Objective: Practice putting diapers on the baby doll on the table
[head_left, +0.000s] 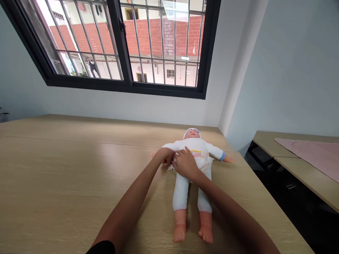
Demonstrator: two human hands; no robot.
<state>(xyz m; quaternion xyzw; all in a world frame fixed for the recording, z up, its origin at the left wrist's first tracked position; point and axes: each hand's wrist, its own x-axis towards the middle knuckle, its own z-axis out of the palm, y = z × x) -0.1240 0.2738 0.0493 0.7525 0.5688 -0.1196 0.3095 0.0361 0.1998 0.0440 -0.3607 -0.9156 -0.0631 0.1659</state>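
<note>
A baby doll (181,192) in a white suit and a white patterned cap lies on its back on the wooden table, feet towards me. Around its hips is a white diaper (205,163) with a yellow and pink print at the waist. My left hand (166,156) is closed on the diaper's edge at the left side of the doll's waist; its fingertips are partly hidden. Beside it, my right hand (185,164) lies across the front of the diaper, its fingers bent and pressed at that same edge. The diaper's other side shows free of my hands.
The wooden table (66,183) stretches far to the left and ends just right of the doll. Beyond a dark gap stands a second table (272,144) with a pink cloth (312,153) on it. A barred window (127,84) is in the wall behind.
</note>
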